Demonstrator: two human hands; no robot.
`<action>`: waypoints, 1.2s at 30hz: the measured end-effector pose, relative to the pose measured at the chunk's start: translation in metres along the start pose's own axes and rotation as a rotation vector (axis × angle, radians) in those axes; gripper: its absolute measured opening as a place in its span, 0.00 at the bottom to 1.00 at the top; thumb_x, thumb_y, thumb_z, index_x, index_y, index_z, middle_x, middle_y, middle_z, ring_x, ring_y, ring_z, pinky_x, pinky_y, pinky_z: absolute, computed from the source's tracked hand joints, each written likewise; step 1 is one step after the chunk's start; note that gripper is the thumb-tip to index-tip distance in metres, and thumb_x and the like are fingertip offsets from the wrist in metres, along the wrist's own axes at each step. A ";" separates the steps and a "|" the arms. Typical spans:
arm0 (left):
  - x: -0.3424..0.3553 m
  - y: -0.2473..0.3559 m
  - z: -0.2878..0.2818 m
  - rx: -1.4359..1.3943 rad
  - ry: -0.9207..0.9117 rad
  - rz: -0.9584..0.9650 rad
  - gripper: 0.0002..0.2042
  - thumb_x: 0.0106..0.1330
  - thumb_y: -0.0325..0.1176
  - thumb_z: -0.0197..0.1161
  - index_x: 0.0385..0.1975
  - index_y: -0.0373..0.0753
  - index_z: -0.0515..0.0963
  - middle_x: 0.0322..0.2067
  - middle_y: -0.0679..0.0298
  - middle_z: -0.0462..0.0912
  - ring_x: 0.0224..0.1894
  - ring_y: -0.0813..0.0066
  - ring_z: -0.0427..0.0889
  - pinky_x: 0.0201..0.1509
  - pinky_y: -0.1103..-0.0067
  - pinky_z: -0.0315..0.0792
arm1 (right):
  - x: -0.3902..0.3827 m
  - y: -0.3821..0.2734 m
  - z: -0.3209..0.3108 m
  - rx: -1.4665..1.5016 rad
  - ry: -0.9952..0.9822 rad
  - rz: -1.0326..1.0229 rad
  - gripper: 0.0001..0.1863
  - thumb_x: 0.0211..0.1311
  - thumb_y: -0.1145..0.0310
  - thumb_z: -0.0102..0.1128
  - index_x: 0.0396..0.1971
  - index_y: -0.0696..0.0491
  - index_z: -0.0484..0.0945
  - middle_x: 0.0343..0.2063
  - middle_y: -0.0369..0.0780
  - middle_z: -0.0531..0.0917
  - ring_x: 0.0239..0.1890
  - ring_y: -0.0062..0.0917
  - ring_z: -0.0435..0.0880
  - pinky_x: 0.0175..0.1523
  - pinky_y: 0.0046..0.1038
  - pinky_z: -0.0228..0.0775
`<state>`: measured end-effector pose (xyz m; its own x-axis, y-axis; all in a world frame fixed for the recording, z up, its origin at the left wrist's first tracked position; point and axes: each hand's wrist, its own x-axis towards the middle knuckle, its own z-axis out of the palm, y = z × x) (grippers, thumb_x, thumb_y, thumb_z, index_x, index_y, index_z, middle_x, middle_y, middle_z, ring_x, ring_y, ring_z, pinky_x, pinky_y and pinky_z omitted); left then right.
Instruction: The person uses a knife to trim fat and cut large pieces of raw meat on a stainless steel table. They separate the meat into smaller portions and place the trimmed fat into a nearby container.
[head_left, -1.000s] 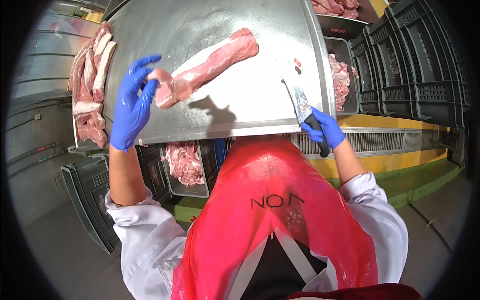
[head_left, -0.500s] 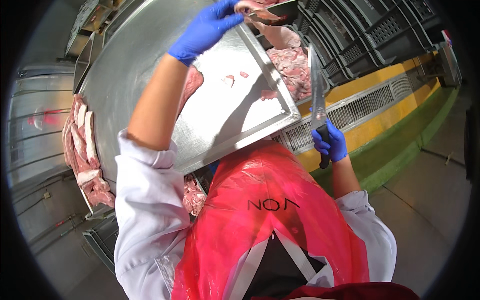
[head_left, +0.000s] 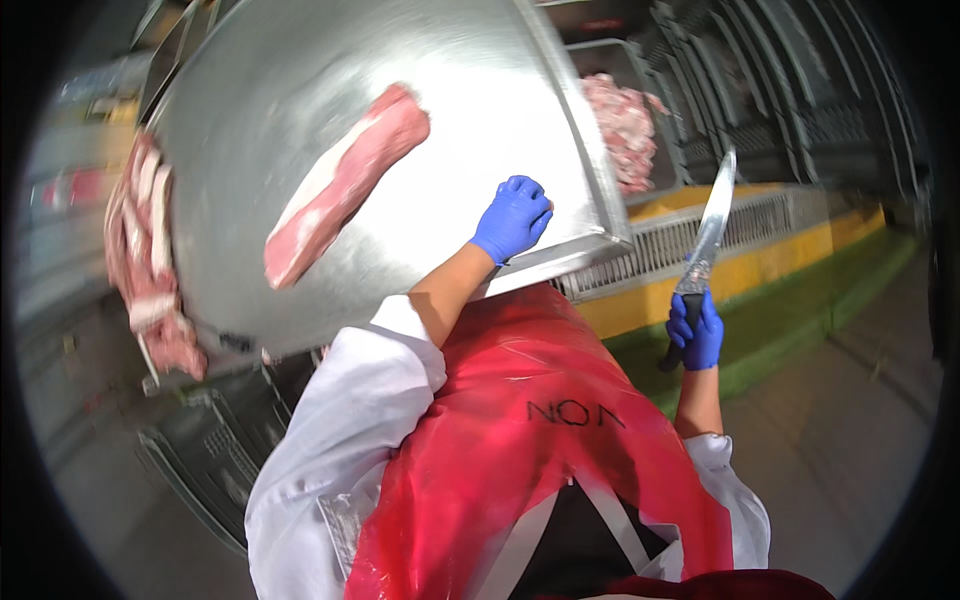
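My left hand (head_left: 513, 218), in a blue glove, is low over the right part of the steel table (head_left: 250, 150). Its fingers are curled, and a bit of pink meat scrap (head_left: 550, 206) shows at their edge; the rest of the grip is hidden. A long pink and white strip of meat (head_left: 350, 185) lies slantwise to the left of this hand. Off the table's right side, my right hand (head_left: 697, 330), also gloved, grips the black handle of a large knife (head_left: 708, 232). Its blade points up and away from me.
Several fatty meat strips (head_left: 145, 250) lie along the table's left edge. Beyond the raised right rim, a container holds meat trimmings (head_left: 622, 130). Dark crates (head_left: 790, 90) stand at the far right, above a floor grate (head_left: 760, 220). Another dark crate (head_left: 215, 450) is at lower left.
My left hand has let go of a fatty piece over the far container and come back to the table. Loose scraps there no longer show. The knife has shifted right with my right hand.
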<state>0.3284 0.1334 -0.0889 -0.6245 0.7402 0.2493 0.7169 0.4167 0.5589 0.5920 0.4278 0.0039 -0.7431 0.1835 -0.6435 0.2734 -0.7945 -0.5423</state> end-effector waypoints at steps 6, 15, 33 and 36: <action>-0.226 -0.104 -0.138 0.160 0.188 -0.401 0.09 0.58 0.26 0.61 0.39 0.39 0.79 0.38 0.54 0.77 0.47 0.49 0.75 0.55 0.59 0.69 | 0.069 0.009 0.103 -0.315 -0.370 0.083 0.34 0.78 0.49 0.47 0.75 0.49 0.56 0.32 0.43 0.78 0.14 0.20 0.68 0.19 0.23 0.67; -0.538 -0.135 -0.257 0.530 0.480 -0.946 0.06 0.63 0.29 0.60 0.37 0.36 0.77 0.36 0.50 0.77 0.42 0.46 0.76 0.50 0.59 0.71 | 0.178 0.161 0.337 -1.329 -0.577 -0.026 0.18 0.72 0.71 0.53 0.59 0.58 0.74 0.30 0.38 0.85 0.25 0.20 0.82 0.32 0.23 0.72; -0.674 -0.097 -0.180 0.571 0.851 -1.605 0.25 0.67 0.40 0.68 0.57 0.29 0.74 0.54 0.43 0.78 0.57 0.45 0.77 0.62 0.60 0.71 | 0.262 0.176 0.469 -1.992 -1.396 -0.395 0.39 0.70 0.66 0.55 0.77 0.26 0.54 0.35 0.49 0.86 0.32 0.45 0.84 0.45 0.41 0.77; -0.626 -0.078 -0.181 0.531 0.894 -1.510 0.20 0.68 0.36 0.66 0.53 0.29 0.75 0.49 0.46 0.79 0.53 0.50 0.78 0.60 0.62 0.71 | 0.246 0.202 0.484 -1.998 -1.389 -0.484 0.38 0.71 0.65 0.52 0.77 0.25 0.53 0.37 0.50 0.86 0.37 0.47 0.85 0.47 0.42 0.77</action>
<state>0.6073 -0.4576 -0.1452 -0.5861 -0.7780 0.2265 -0.6490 0.6181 0.4436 0.1690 0.0322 -0.0025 -0.4695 -0.8393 -0.2740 -0.5684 0.5248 -0.6337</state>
